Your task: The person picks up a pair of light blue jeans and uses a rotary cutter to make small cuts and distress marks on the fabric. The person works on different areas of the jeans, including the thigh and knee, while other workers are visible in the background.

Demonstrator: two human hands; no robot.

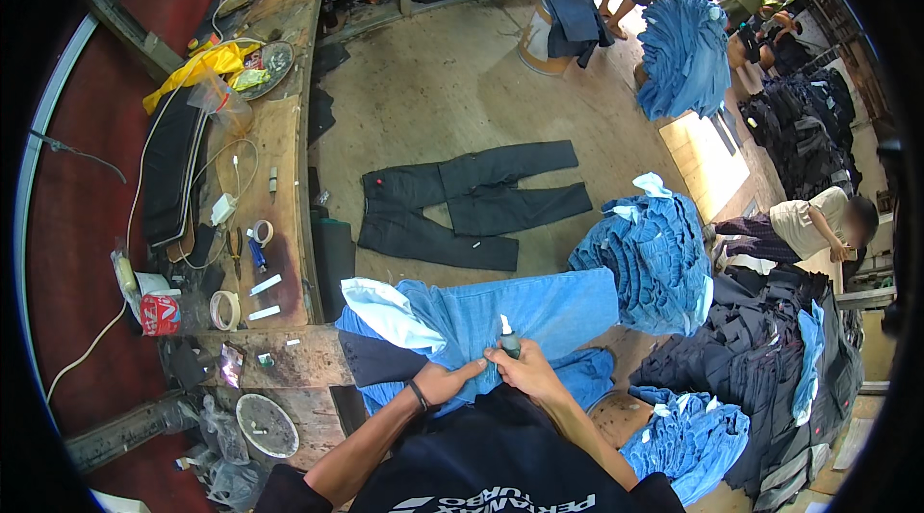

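gripping a small dark bottle with a white tip, our right hand closes around it over the light blue jeans. our left hand presses flat and open on the denim, just beside it. dark trousers lie spread on the floor beyond.

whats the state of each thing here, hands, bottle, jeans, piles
left hand: flat, pressing on the light blue jeans
right hand: closed around the small bottle
small bottle: upright, white nozzle up
light blue jeans: spread on the bench, partly folded
dark trousers: laid flat on the floor, legs apart
blue jeans pile: stacked, folded
tape roll: lying flat on the wooden bench
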